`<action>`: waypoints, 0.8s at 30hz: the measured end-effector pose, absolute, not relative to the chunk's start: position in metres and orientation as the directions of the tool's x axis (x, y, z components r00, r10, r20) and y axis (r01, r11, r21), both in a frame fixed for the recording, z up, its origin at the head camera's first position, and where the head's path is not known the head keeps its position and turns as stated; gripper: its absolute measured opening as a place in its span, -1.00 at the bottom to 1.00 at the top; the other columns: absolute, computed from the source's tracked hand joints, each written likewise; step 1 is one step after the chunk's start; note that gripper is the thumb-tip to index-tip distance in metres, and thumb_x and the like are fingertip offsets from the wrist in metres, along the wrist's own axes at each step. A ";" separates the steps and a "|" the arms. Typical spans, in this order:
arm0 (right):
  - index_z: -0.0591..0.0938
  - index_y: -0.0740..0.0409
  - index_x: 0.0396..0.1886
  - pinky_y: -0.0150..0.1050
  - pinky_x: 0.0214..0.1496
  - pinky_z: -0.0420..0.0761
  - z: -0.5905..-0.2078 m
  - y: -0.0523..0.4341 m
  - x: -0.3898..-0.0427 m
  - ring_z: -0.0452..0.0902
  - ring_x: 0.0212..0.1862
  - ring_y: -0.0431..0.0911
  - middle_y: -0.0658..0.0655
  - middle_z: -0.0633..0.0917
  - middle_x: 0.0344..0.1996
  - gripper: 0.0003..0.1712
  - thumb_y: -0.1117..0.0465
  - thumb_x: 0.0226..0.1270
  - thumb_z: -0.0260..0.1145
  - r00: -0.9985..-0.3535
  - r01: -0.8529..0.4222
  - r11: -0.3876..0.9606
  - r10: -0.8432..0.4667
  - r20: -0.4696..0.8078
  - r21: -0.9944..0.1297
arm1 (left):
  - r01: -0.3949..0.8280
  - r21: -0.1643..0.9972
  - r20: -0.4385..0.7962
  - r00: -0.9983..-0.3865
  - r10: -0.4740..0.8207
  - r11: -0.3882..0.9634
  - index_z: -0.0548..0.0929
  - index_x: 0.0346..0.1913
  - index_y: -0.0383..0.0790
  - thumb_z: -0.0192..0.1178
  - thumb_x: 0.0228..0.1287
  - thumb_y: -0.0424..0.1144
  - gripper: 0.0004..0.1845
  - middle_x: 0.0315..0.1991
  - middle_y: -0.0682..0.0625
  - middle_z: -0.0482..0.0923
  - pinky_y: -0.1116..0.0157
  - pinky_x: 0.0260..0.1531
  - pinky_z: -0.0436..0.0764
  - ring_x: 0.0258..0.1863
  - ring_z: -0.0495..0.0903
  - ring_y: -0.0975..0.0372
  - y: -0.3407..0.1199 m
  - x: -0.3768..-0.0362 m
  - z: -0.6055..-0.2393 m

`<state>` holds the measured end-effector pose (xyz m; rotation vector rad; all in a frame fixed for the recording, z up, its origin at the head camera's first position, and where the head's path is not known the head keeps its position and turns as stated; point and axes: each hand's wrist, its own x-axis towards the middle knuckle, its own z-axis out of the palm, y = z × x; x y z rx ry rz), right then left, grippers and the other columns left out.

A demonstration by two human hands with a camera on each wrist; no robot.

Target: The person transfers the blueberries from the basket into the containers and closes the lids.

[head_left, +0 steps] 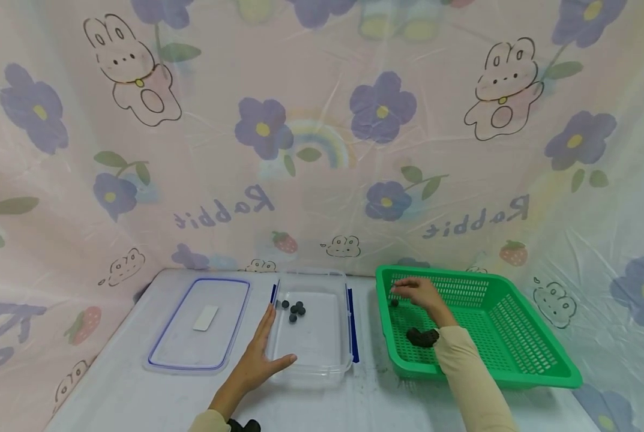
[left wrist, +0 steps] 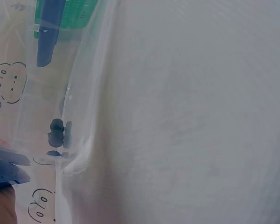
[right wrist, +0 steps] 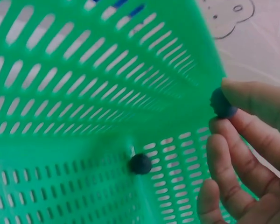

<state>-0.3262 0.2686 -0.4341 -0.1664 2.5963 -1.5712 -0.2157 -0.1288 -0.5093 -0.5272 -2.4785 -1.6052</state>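
My right hand point(head_left: 416, 291) is above the back left corner of the green plastic basket point(head_left: 538, 379). In the right wrist view its thumb and fingertips pinch a small dark blue blueberry point(right wrist: 222, 103). Another blueberry point(right wrist: 141, 164) lies on the basket's floor in the corner below. My left hand point(head_left: 259, 357) stands at the left side of a clear plastic container point(head_left: 322, 348), fingers extended and thumb spread along its front. A fingertip is by the container's blue side clip point(left wrist: 7, 172) in the left wrist view. Several blueberries point(head_left: 293, 318) sit at the container's left back.
A clear lid point(head_left: 170, 354) with a blue seal lies left of the container, a white rectangle point(head_left: 205, 318) on it. Another blue clip point(head_left: 352, 327) folds out on the container's right. A patterned curtain point(head_left: 322, 180) closes off the white table point(head_left: 116, 384) at the back and sides.
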 end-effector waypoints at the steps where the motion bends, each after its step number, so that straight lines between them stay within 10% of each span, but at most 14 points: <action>1: 0.55 0.37 0.16 0.22 0.17 0.40 -0.432 0.268 -0.326 0.47 0.10 0.23 0.29 0.61 0.04 -0.49 0.10 0.36 0.32 -0.988 -0.043 0.451 -0.150 -0.028 -0.891 | 0.364 0.856 0.304 -0.929 0.212 0.368 -0.11 0.54 -0.27 0.45 0.06 -0.11 0.14 0.55 -0.14 -0.25 -0.28 0.27 0.00 0.47 -0.19 -0.12 -0.129 -0.215 -0.509; 24: 0.50 0.31 0.21 0.06 0.22 0.41 -0.400 0.256 -0.309 0.40 0.20 0.16 0.27 0.55 0.12 -0.38 -0.02 0.34 0.33 -0.999 -0.039 0.376 -0.047 0.023 -0.926 | 0.355 0.866 0.295 -0.931 0.214 0.352 -0.13 0.56 -0.15 0.45 0.07 -0.11 0.14 0.56 -0.08 -0.26 -0.26 0.29 -0.04 0.48 -0.21 -0.07 -0.130 -0.215 -0.509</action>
